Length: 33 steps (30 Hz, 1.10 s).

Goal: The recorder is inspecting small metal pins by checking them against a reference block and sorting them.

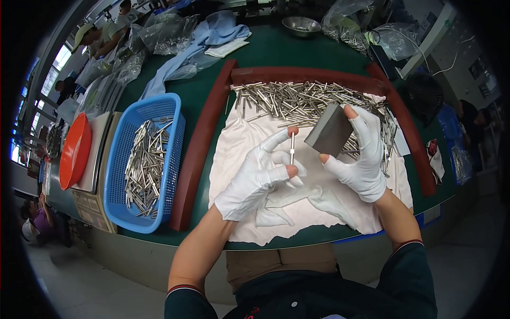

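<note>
A dark shirt (324, 292) is cut off nearest. Left hand (252, 178) pinches a metal pin (292, 149) above pale cloth (229, 154); right hand (361, 159) grips a grey block (332, 133), partly hiding the far pin pile (287, 103). Red frame (202, 143) left, far, right; near side open.

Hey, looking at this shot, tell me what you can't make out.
All in the head view:
Silver rod: its very ends, apparently covered by the fingers of the left hand.
Gray block: its far side, turned away from the camera.
Blue basket: most of its floor, buried under heaped rods.
Metal bowl: its contents, too small.
Dark shirt: cut off by the lower edge.
</note>
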{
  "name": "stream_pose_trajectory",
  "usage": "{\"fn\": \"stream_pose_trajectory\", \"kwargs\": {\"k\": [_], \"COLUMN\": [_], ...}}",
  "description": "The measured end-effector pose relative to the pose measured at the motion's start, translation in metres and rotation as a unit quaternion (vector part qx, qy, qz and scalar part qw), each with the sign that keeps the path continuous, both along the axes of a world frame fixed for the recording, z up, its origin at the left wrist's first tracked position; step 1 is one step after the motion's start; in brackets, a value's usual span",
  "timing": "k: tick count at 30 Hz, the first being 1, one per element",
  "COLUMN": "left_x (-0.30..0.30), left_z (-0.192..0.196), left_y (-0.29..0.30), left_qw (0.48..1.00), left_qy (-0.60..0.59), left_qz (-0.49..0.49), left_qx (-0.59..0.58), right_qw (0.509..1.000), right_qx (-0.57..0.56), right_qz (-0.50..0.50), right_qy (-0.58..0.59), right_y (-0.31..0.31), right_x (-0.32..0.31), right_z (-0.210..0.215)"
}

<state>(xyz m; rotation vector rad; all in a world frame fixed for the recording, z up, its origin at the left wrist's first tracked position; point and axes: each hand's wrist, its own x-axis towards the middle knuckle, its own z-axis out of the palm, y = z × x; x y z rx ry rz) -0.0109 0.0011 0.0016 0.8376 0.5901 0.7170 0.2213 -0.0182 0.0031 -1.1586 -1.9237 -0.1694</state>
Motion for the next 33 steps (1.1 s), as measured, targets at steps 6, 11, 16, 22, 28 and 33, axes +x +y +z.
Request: {"fn": "stream_pose_trajectory", "kwargs": {"k": [6, 11, 16, 22, 28, 33], "left_x": [-0.001, 0.001, 0.0, 0.003, 0.007, -0.001], "left_z": [-0.006, -0.006, -0.012, -0.009, 0.005, -0.003], "left_y": [0.002, 0.001, 0.001, -0.001, -0.005, 0.002], "left_qw": [0.999, 0.998, 0.997, 0.992, 0.996, 0.999], "left_qy": [-0.03, -0.049, -0.068, -0.105, -0.068, 0.031], "left_qz": [-0.028, -0.029, -0.042, -0.043, -0.026, -0.006], "left_qx": [-0.013, -0.016, -0.023, -0.053, -0.047, 0.033], "right_qw": [0.994, 0.996, 0.997, 0.997, 0.996, 0.997], "right_qx": [-0.079, -0.07, -0.054, -0.042, -0.047, -0.03], "right_qz": [0.041, 0.047, 0.044, 0.065, 0.068, 0.002], "right_qy": [0.07, 0.038, 0.033, 0.019, 0.023, 0.072], "right_y": [-0.003, -0.001, -0.003, -0.008, -0.009, -0.004], "right_x": [-0.006, -0.006, -0.009, -0.012, -0.013, -0.007], "right_z": [-0.003, -0.006, -0.002, 0.004, 0.007, 0.001]}}
